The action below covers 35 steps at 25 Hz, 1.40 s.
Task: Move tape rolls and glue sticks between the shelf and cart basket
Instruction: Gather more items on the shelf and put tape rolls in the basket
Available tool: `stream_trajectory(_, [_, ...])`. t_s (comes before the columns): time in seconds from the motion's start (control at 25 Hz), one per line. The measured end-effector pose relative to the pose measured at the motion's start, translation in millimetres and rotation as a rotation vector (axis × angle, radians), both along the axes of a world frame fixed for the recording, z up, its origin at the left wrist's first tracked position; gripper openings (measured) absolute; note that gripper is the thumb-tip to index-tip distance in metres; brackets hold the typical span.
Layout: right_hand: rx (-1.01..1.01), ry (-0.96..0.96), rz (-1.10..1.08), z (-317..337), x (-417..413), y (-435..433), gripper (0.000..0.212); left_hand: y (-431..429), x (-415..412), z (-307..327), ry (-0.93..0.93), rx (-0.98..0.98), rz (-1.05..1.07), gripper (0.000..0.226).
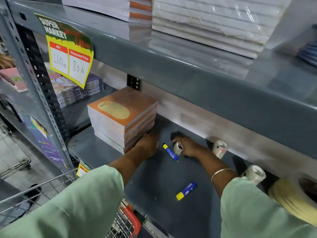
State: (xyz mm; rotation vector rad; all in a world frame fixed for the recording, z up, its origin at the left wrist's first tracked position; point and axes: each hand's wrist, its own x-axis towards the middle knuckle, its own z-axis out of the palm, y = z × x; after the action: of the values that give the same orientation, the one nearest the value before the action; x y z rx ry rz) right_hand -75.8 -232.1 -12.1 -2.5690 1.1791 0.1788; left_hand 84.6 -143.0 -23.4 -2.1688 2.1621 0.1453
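On the grey shelf (164, 182), my right hand (188, 146) grips a small clear tape roll (178, 148) that rests on the shelf deep inside. A blue and yellow glue stick (170, 152) lies just left of that roll. My left hand (147, 145) rests curled against the side of the orange notebook stack (122, 115); whether it holds anything is hidden. A second glue stick (186, 191) lies nearer the front. Two more clear tape rolls (220, 148) (254, 174) and a large yellowish tape roll (298, 196) sit along the right.
The wire cart basket (51, 184) with a red part (132, 219) stands below the shelf's front edge at the left. An upper shelf (205, 69) with paper stacks hangs low overhead. A yellow price sign (70, 54) and stacked boxes (77, 90) are at the left.
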Motion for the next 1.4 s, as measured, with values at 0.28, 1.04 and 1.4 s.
stream_trajectory(0.28, [-0.017,0.039,-0.061,-3,-3,8,0.058,10,-7,6,0.238,0.006,0.259,0.032])
stream_trajectory(1.04, [0.134,-0.330,-0.703,-24,-115,170,0.044,19,-14,-6,0.300,-0.127,0.199,0.023])
stream_trajectory(1.4, [-0.040,-0.216,-0.608,-27,-55,101,0.040,17,-13,-11,0.333,-0.113,0.230,0.023])
